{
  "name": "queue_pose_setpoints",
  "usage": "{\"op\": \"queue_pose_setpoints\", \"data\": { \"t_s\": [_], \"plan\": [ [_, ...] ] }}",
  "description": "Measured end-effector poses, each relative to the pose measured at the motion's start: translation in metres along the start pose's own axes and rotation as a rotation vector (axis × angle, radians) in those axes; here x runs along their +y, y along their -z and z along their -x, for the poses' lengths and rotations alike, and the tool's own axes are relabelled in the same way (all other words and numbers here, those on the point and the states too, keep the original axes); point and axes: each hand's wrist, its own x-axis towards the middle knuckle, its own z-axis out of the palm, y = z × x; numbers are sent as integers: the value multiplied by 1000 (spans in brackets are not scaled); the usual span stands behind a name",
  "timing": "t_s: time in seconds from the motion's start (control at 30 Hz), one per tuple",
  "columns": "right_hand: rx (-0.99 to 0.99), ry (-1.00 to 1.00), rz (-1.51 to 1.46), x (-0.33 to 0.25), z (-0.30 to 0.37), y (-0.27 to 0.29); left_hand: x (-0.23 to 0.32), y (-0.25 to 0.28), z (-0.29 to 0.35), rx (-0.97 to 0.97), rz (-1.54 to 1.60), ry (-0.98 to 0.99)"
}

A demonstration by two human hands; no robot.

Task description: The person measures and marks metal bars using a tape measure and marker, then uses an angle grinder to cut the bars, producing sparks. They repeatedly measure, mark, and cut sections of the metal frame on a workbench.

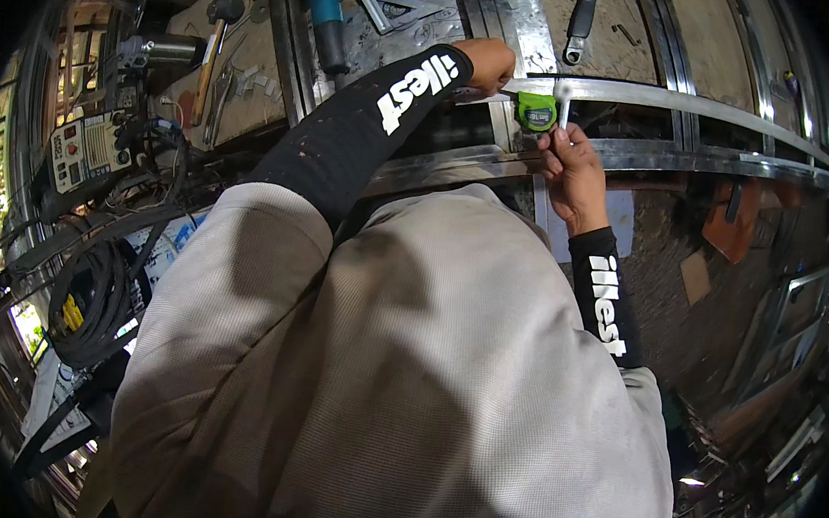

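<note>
- Green tape measure (536, 113) sits beside our right hand (577, 172), over the metal frame (646, 158); best kept square.
- Right fingers pinch a pale, pen-like stick (563, 113); a light grip should serve us.
- Left hand (489, 64): fingers curled, undersides hidden; we cannot tell whether they pinch anything.

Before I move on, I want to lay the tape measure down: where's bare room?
Bare: the tan board at upper right, between two steel bars. Crowded: by the green tape measure, with the left hand and right hand close; around the teal grinder; and around the hammer.
</note>
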Motion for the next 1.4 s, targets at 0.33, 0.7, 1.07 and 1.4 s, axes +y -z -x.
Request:
{"op": "queue_pose_setpoints", "data": {
  "t_s": [0.33, 0.7, 1.07, 1.4],
  "plan": [
    [-6, -54, 38, -40, -19, -34, -1, 8, -1, -22, 10, 72],
    [-152, 124, -56, -16, -31, -11, 3, 11, 3, -8, 58, 98],
    [-68, 429, 793, 16, -64, -15, -4, 8, 1, -10, 123, 67],
    [-171, 525, 1063, 46, -91, -14, -13, 10, -1, -22, 108, -52]
  ]
}}
